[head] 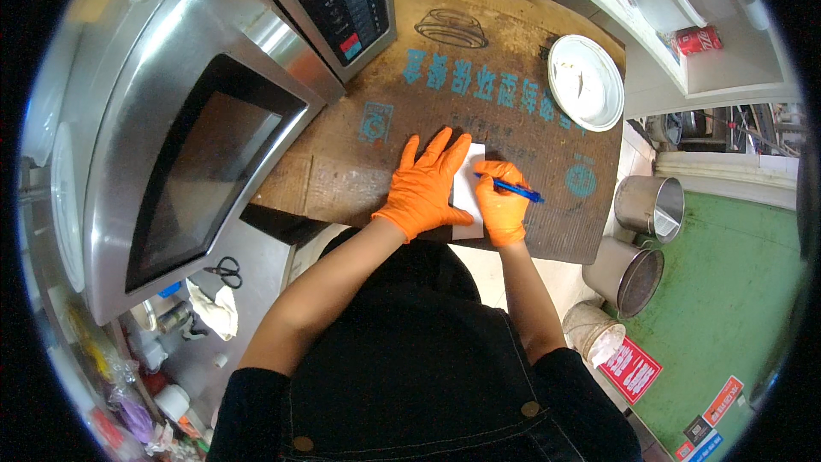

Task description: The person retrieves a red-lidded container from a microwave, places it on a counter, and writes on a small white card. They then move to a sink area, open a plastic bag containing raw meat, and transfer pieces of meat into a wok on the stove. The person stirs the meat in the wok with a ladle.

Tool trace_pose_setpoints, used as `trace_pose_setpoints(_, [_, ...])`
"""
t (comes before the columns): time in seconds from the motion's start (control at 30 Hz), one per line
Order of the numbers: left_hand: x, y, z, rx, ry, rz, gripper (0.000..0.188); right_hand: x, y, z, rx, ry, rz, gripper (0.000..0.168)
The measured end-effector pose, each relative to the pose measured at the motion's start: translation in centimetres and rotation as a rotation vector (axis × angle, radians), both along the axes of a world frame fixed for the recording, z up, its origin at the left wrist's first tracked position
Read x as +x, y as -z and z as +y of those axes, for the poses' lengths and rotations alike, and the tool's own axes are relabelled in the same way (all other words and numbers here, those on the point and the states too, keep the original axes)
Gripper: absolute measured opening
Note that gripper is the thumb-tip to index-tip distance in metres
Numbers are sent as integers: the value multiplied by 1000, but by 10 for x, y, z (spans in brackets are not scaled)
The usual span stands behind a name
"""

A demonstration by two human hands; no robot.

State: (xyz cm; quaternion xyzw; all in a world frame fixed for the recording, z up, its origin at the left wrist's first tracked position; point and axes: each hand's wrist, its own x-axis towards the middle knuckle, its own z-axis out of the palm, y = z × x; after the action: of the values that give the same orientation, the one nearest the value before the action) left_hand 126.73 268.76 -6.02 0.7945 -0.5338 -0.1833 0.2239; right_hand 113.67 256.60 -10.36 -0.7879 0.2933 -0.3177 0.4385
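Both of my hands wear orange rubber gloves. A narrow white paper slip [467,196] lies lengthwise before me on a cardboard sheet [333,186] that covers the table. My left hand [423,189] lies flat with its fingers spread, its thumb and fingertips over the slip's left side. In my right hand [503,205] is a blue pen [523,192], gripped in a writing hold with the tip over the paper. Part of the slip is hidden under the left fingers, and any writing on it is too small to make out.
A stainless-steel microwave oven [192,96] stands close on the left. At the back right sits a white round bowl [596,86]. Black scissors [226,272] and a white cloth [215,311] lie on a lower metal counter. Metal pots [641,205] and a bucket [587,327] stand on the right.
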Motion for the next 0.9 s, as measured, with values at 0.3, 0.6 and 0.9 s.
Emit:
trace_pose_setpoints(0.3, [0,9,1,-48,18,-70,122,-5,-13,16,52,1,53,18])
trace_pose_setpoints(0.6, [0,8,1,-57,11,-35,124,-8,-16,14,14,-46,147,20])
trace_pose_setpoints(0.9, [0,9,2,-55,22,-70,123,-3,-20,18,57,20,24,18])
